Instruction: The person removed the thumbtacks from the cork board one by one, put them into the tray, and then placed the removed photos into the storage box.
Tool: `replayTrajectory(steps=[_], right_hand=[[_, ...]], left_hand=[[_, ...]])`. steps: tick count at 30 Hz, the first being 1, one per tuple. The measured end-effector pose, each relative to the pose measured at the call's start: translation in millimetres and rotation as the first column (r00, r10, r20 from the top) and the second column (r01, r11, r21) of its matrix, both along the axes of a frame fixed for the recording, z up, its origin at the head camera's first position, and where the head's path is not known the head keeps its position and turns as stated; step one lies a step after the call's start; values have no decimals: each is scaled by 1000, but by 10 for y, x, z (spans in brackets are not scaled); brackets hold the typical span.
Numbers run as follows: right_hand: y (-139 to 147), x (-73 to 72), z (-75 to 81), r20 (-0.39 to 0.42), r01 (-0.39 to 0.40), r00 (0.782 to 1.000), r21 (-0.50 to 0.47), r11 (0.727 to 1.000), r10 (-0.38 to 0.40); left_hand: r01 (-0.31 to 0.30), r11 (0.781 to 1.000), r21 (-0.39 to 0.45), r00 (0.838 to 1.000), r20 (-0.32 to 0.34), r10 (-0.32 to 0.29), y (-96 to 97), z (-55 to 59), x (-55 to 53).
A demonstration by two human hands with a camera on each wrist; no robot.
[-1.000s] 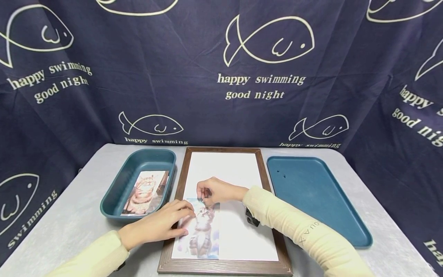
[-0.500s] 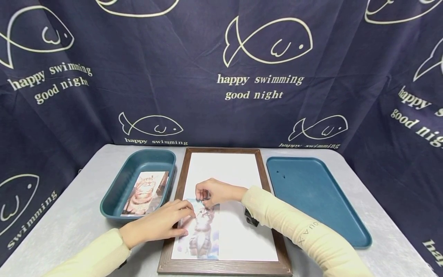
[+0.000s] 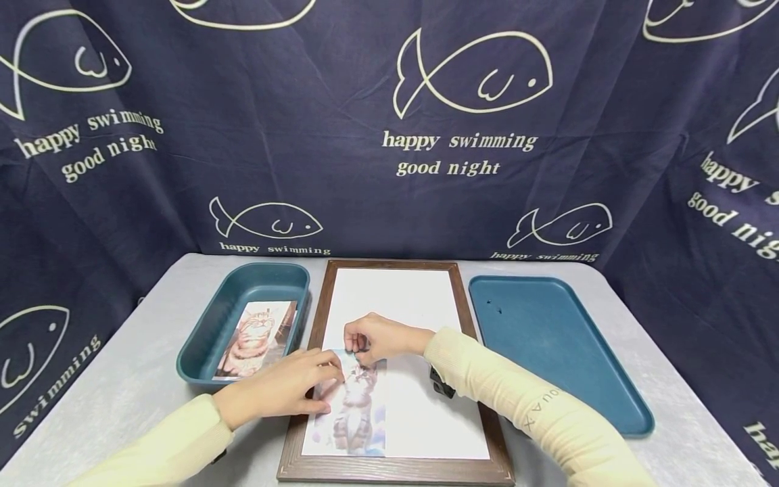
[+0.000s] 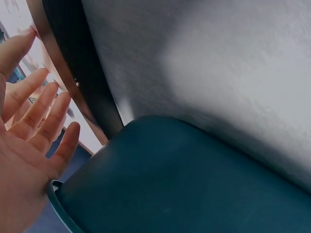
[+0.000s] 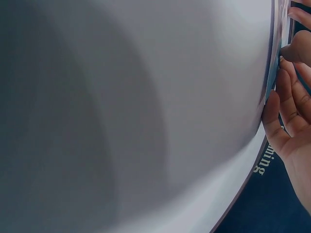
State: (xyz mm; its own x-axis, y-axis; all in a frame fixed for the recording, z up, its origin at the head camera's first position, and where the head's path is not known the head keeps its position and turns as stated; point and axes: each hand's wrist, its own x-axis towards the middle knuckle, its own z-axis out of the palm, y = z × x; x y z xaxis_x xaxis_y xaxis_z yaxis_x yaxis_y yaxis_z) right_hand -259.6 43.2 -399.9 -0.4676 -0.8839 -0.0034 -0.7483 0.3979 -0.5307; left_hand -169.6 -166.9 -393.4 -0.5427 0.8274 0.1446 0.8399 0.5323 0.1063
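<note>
A cat photo lies on the lower left of a white board with a brown wooden frame. My left hand rests on the photo's left side with spread, relaxed fingers. In the left wrist view, those fingers reach past the frame edge. At the photo's top edge, my right hand has curled fingers and pinches a small dark piece, mostly hidden by the fingertips; I cannot tell its kind. The right wrist view shows its fingertips right against the board.
Left of the board, a deep blue-green bin holds another cat photo. A flat blue tray on the right carries small dark pieces near its back left corner. A dark blue printed curtain hangs behind the grey table.
Both hands and the photo stay nearly in place. The left wrist and sleeve have shifted slightly to the right.
</note>
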Motion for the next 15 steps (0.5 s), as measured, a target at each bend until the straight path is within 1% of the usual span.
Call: replayTrajectory(steps=[4, 9, 15], right_hand=[[2, 2, 2, 10, 3, 1000, -1, 1000, -3], [3, -6, -2, 13, 4, 1000, -1, 1000, -4], [9, -22, -20, 29, 0, 1000, -10, 1000, 0]], left_hand=[[12, 1000, -1, 1000, -14, -12, -12, 6, -11], [13, 1000, -23, 1000, -13, -13, -27, 10, -24], [-20, 998, -51, 999, 33, 22, -27, 24, -28]])
